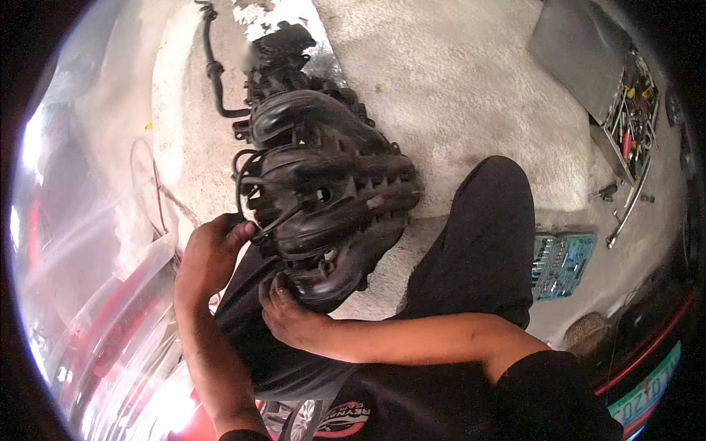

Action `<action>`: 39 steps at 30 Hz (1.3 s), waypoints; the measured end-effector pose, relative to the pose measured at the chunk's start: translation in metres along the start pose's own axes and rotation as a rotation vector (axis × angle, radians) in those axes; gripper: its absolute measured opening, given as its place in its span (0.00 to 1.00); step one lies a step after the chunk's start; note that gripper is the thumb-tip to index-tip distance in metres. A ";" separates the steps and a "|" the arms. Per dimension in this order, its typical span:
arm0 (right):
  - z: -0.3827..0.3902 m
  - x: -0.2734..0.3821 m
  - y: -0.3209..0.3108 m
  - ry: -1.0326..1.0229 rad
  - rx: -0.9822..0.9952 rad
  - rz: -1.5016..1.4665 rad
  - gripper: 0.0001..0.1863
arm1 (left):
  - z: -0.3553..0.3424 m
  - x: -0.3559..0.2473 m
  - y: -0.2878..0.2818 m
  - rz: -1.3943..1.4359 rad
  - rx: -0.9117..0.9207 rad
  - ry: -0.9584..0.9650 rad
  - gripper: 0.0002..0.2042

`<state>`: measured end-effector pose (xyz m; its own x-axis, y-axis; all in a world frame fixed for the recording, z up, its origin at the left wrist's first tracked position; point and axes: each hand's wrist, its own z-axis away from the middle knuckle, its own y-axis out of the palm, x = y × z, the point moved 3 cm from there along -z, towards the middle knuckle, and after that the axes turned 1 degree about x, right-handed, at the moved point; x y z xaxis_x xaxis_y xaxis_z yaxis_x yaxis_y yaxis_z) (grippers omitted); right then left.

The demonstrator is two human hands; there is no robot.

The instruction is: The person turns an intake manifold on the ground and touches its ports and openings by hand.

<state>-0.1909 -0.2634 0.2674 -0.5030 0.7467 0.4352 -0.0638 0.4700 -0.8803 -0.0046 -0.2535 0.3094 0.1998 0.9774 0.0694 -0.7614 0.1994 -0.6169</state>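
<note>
Big black engine part [323, 191], ribbed plastic runners and all, lies on the concrete floor [456, 88] with its near end propped against the person's lap, and that is the landmark for everything here. It sits tilted, far end on the concrete, near end lifted; to my eye that is the main risk, because a bulky, greasy casting resting on a knee can roll or slide off toward the floor if either grip loosens.

Just right of the engine part, the bent knee in dark trousers [485, 235] takes none of the load. Far right of it, an open toolbox [632, 117] of mixed tools, and nearer, a teal socket tray [560, 263]; both well apart, so any reach for them means letting go with one hand.

At the engine part's left flank, thin black hoses [246, 184] loop out loose. They could snag or kink if the part shifts.

Left hand [209, 257] is at that flank, fingers curled, thumb and forefinger pinching a slim hose end [276, 220]. A hard tug could crack an old fitting, I'd judge.

Right hand [287, 312] is tucked beneath the near end, fingers curled up against the underside, bracing it. Those fingers sit where the weight would land.
</note>
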 end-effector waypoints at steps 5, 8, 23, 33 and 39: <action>-0.003 0.011 0.010 0.019 -0.008 0.004 0.24 | -0.002 0.018 0.008 0.101 0.036 0.031 0.27; -0.002 0.008 0.006 0.005 -0.024 0.015 0.23 | 0.002 0.018 -0.002 0.143 0.013 0.043 0.26; 0.019 -0.042 -0.045 0.002 0.014 -0.351 0.13 | 0.086 0.051 -0.085 0.270 -0.476 -0.112 0.23; 0.042 -0.069 -0.076 0.106 -0.065 -0.338 0.12 | 0.120 0.080 -0.085 0.386 -0.611 -0.065 0.24; 0.060 -0.093 -0.092 0.175 -0.174 -0.304 0.16 | 0.127 0.092 -0.082 0.354 -0.675 0.016 0.25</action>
<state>-0.1899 -0.4048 0.2963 -0.3280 0.6228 0.7103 -0.0332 0.7439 -0.6675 -0.0023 -0.1708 0.4659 0.0267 0.9728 -0.2300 -0.2406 -0.2171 -0.9460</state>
